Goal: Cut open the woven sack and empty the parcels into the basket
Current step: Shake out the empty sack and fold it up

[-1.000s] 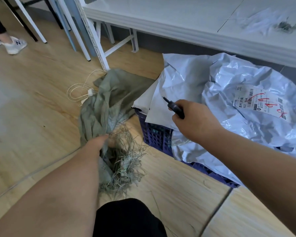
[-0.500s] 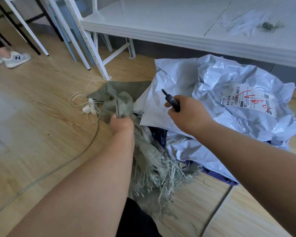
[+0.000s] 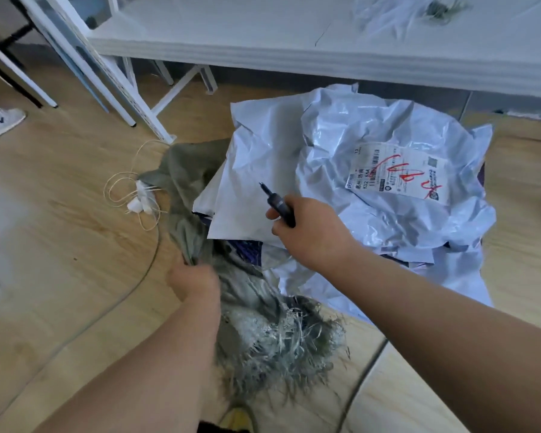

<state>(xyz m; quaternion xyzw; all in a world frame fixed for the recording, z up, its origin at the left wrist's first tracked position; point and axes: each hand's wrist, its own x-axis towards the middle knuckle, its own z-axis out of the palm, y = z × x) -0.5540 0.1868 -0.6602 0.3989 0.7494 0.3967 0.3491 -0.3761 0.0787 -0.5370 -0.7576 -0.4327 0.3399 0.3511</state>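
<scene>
The grey-green woven sack [image 3: 186,179] lies limp on the floor left of the basket, its frayed cut end [image 3: 281,342] near me. My left hand [image 3: 194,281] grips a bunched fold of it. My right hand [image 3: 310,232] holds a black cutter [image 3: 278,206], tip pointing up and left over the parcels. White plastic parcels [image 3: 372,214] are heaped in the purple basket [image 3: 247,250], which shows only as a small patch under them. One parcel bears a label [image 3: 397,173] with red scrawl.
A white table [image 3: 294,48] runs along the back, its legs [image 3: 132,98] at the left. A thin cord with a white plug [image 3: 138,201] lies coiled on the wooden floor beside the sack. A person's sneaker [image 3: 0,121] stands at the far left.
My left hand has pulled the sack toward me and upward, so its frayed end now hangs nearer. My right hand with the cutter has kept its place over the parcels.
</scene>
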